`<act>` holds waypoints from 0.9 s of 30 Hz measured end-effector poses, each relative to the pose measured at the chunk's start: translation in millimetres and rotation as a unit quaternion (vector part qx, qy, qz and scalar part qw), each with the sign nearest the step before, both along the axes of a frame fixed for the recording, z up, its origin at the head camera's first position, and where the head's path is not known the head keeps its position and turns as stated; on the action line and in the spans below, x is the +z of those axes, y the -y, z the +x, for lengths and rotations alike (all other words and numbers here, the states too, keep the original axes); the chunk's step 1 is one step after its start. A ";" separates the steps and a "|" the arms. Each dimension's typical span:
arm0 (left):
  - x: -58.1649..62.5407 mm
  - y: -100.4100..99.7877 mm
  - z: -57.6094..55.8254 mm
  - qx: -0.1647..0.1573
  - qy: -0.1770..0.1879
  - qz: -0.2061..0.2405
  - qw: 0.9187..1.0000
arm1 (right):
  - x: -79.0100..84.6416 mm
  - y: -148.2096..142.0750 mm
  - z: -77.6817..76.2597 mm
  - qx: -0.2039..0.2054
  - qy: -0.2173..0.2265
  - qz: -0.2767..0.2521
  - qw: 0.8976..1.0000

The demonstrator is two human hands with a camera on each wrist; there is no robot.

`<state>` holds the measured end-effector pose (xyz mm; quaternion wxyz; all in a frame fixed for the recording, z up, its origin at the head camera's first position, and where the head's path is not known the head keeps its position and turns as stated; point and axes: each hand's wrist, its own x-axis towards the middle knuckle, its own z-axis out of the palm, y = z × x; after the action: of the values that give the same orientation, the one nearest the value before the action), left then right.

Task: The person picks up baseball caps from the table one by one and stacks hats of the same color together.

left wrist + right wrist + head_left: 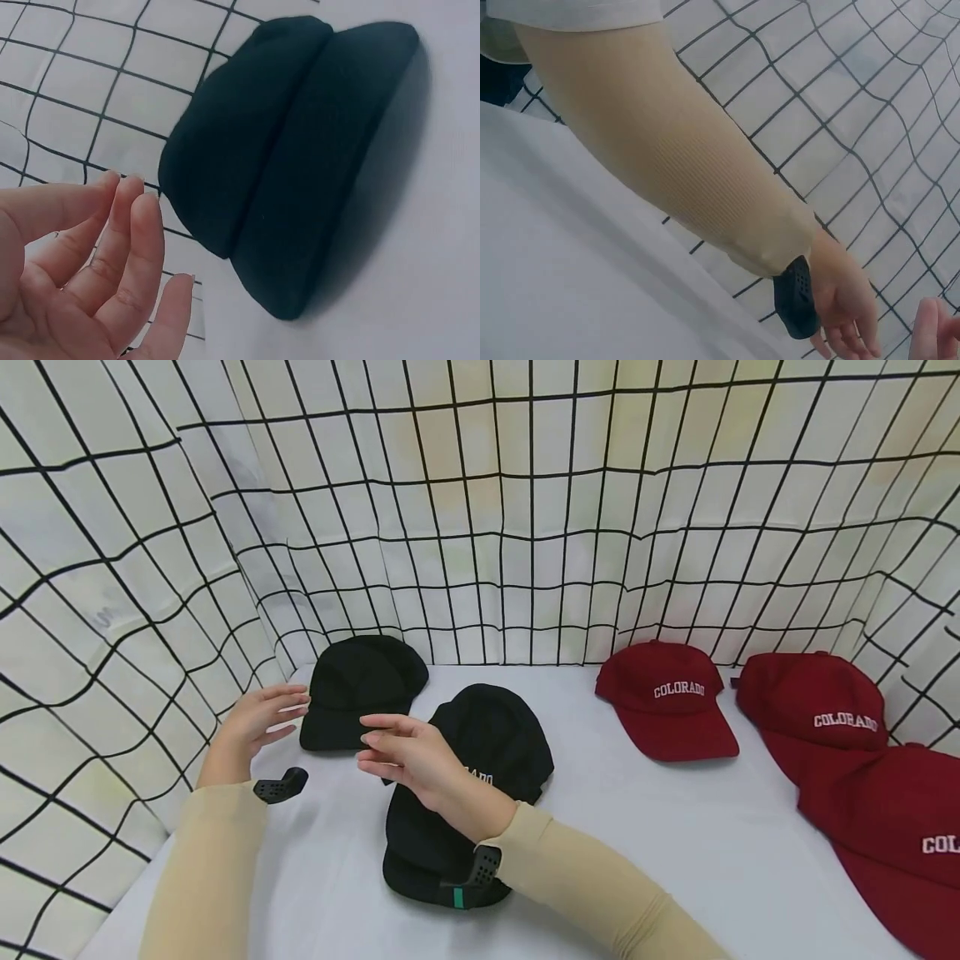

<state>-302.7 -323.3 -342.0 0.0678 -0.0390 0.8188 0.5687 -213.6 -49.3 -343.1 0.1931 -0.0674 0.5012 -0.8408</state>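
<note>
The left hand [258, 722] and right hand [412, 756] are empty, fingers loose, near the far-left black cap [363, 689]. If the right hand dips, its wrist device [486, 864] could drag the nearer black caps [423, 839] askew, though clearance there is hard to judge.

Three black caps [367, 681], three red caps [667, 668], two hands [258, 718], two sleeves [206, 860]

COLORADO on two red caps [667, 702] [813, 697], COL on third [892, 810], ADO on black cap [495, 735]
</note>
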 end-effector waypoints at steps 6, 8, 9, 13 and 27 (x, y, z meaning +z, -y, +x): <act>-13.4 8.9 -8.0 0.010 -0.001 -0.095 0.995 | -6.3 33.8 -9.3 -0.035 0.063 -0.034 0.997; -20.9 10.9 -12.0 0.011 0.001 -0.111 0.994 | -9.7 42.7 -11.9 -0.047 0.079 -0.037 0.995; -24.6 12.3 -14.1 0.013 0.002 -0.114 0.993 | -11.2 46.3 -13.2 -0.052 0.087 -0.038 0.994; -36.4 14.1 -20.9 0.038 0.003 -0.097 0.995 | -14.9 53.9 -18.3 -0.067 0.120 -0.049 0.989; -46.3 11.0 -23.9 0.128 0.041 0.036 0.990 | -19.5 76.5 -28.6 -0.172 0.243 -0.128 0.946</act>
<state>-326.6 -334.3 -388.2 0.0290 -0.1638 0.7825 0.6000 -242.2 -125.9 -362.5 0.1513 0.2023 0.3314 -0.9090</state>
